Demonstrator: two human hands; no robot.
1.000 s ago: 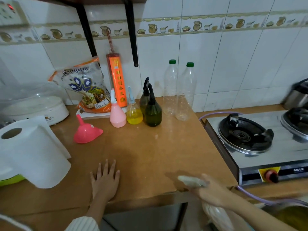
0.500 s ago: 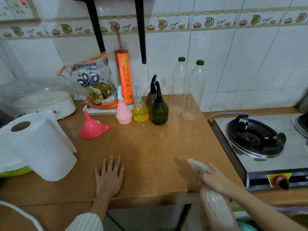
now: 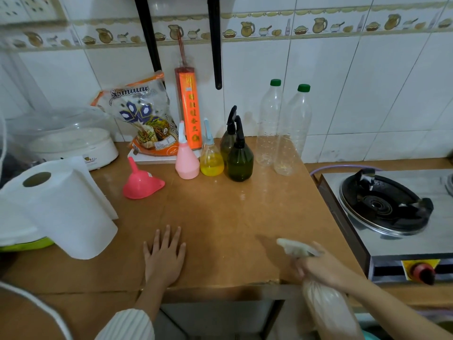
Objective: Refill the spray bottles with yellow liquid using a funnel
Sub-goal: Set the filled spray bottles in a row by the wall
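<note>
From the head camera, your right hand (image 3: 318,268) is wrapped around the neck of a frosted spray bottle (image 3: 326,307), fingers curled just under its white trigger head (image 3: 297,249). The bottle hangs at the front edge of the wooden counter (image 3: 220,229), its body below the countertop line and not resting on it. Your left hand (image 3: 164,256) lies flat on the counter, palm down, fingers straight and slightly spread, holding nothing.

The pink funnel (image 3: 142,182) sits mouth-down at the back left, well apart from both hands. Behind it stands a row: a pink spray bottle (image 3: 186,160), a clear spray bottle with yellow liquid (image 3: 211,160), two dark green spray bottles (image 3: 239,160), and two empty plastic bottles with green caps (image 3: 282,133). A paper towel roll (image 3: 61,212) stands to your left, a gas stove (image 3: 384,207) to your right.

The frosted bottle looks like thin plastic — probably light if it is near empty, and likely to flex if you squeeze the body. The neck is the stiffest part, so your present grip seems sound; stand it upright on the counter before unscrewing the head. The funnel is rigid and light — take it by the spout or rim. Plastic wet with liquid may turn slippery.
</note>
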